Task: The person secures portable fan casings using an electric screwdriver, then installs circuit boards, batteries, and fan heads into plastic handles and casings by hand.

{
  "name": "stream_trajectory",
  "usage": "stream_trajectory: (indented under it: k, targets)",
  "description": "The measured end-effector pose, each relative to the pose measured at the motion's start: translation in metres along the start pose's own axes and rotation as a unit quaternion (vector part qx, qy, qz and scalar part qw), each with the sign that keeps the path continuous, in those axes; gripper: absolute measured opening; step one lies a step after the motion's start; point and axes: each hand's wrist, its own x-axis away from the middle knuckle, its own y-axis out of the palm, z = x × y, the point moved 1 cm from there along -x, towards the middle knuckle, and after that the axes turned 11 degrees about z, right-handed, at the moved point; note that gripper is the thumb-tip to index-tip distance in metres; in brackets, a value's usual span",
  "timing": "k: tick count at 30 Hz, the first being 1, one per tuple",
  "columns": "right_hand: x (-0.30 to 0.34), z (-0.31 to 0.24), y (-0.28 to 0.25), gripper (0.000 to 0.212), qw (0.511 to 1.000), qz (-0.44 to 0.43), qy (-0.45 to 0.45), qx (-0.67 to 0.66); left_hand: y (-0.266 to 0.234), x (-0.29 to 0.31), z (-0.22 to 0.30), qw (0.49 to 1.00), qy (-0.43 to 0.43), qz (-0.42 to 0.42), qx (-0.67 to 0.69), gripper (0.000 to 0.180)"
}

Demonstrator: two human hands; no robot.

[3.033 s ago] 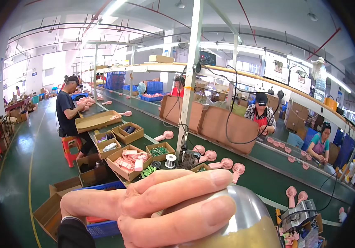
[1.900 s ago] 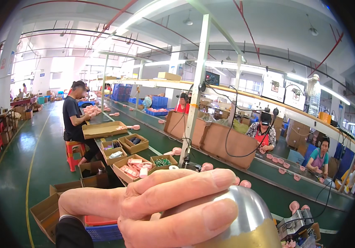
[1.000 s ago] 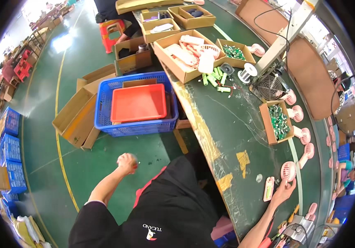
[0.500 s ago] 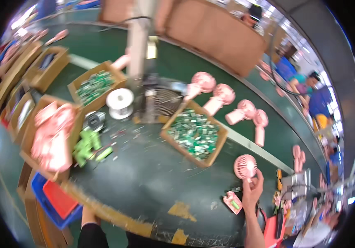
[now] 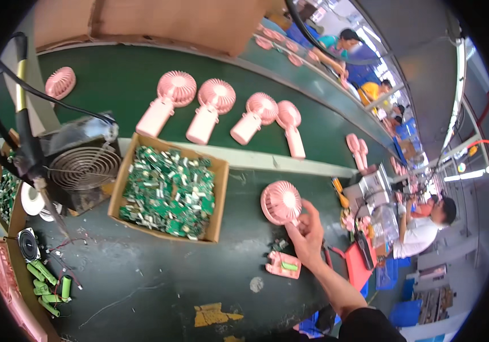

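Note:
My right hand (image 5: 308,233) grips a pink handheld fan (image 5: 281,202) just below its round slatted cage, thumb and fingers closed round the neck. Below it on the dark bench lies an opened pink handle shell (image 5: 276,267) with a green battery cell (image 5: 289,265) inside. Small dark parts (image 5: 279,245) sit between the shell and the fan; whether they are joined to it I cannot tell. To the left stands a cardboard box of green circuit boards (image 5: 170,194). My left hand is out of the picture.
Several pink fans (image 5: 216,97) lie on the green belt (image 5: 125,91) beyond the bench. Far left are green battery cells (image 5: 42,279), a soldering stand (image 5: 28,142) and a round fan grille (image 5: 85,168). An orange-handled screwdriver (image 5: 340,194) and red tray (image 5: 357,268) are at right. Co-workers (image 5: 427,228) sit beyond.
My view has swung to the right and closer to the boards box. My left forearm has left the picture. The right hand still holds the fan above the opened shell.

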Motion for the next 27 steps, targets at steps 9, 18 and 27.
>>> stream_trajectory:
  k: [9,18,27]
  targets:
    - [0.002,-0.010,0.014,0.058,0.999,-0.003,-0.024,-0.035,-0.143,0.132,-0.029,0.999,-0.009,0.011,-0.044,0.042]
    - [-0.022,-0.020,0.063,0.048,0.994,0.024,-0.096,0.040,-0.265,0.176,0.168,0.996,-0.024,0.061,0.054,0.022]
    - [-0.004,-0.021,-0.037,0.050,0.975,-0.055,-0.210,0.045,-0.233,-0.026,0.343,0.943,0.322,0.078,0.020,0.046]
